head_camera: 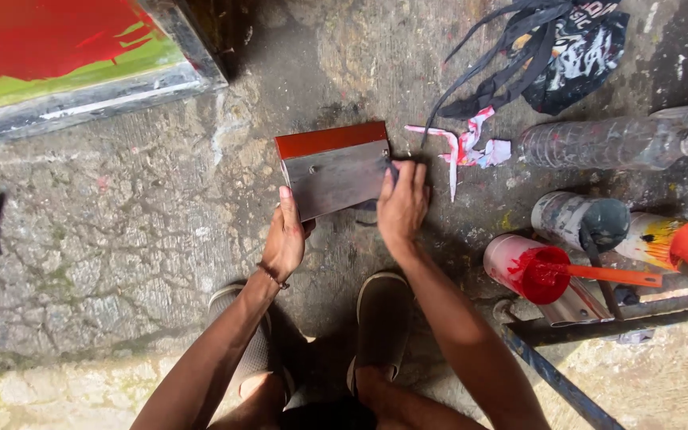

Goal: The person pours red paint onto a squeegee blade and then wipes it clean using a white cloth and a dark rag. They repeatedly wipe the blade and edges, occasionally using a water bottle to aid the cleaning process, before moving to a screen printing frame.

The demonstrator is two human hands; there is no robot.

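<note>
Squeegee (333, 169): metal, red-edged blade, held over cracked concrete floor (121, 239)
Left hand (284, 239): clamped on its lower edge
Right hand (402, 203): closed on its right end (fingers curled)
Red paint tub (525, 268): near, right

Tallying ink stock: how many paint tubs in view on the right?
3. A red tub with an orange spatula in it, nearest the shoes; a dark grey-green tub behind it; an orange-lidded tub at the right edge. More may lie out of frame.
</note>
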